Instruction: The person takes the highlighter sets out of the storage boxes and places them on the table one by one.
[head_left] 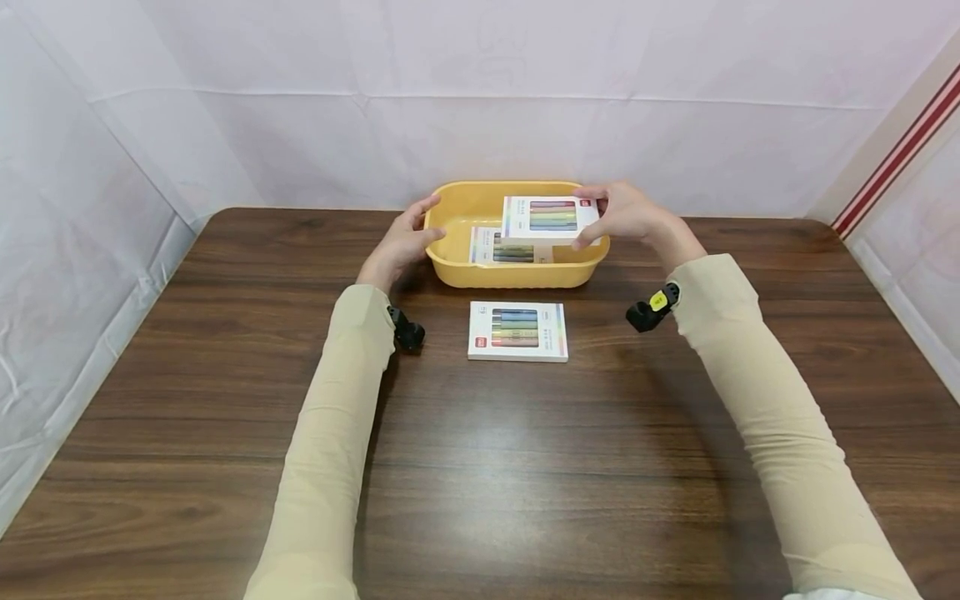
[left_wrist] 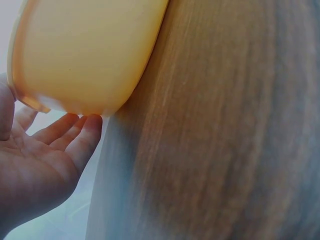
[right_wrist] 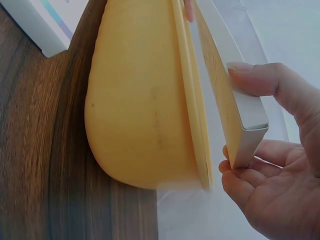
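Three white marker boxes were in view. My right hand (head_left: 628, 215) pinched one box (head_left: 550, 218) by its edge, thumb on one face and fingers (right_wrist: 245, 182) curled under, holding it above the yellow basin (head_left: 459, 208) at about 2 o'clock of its rim. A second box (head_left: 504, 247) lay inside the basin. The third box (head_left: 517, 330) lay flat on the bench (head_left: 225, 375), just beside the basin at 6 o'clock. My left hand (head_left: 402, 240) touched the basin's 9 o'clock rim, fingers (left_wrist: 75, 135) straight and loosely spread.
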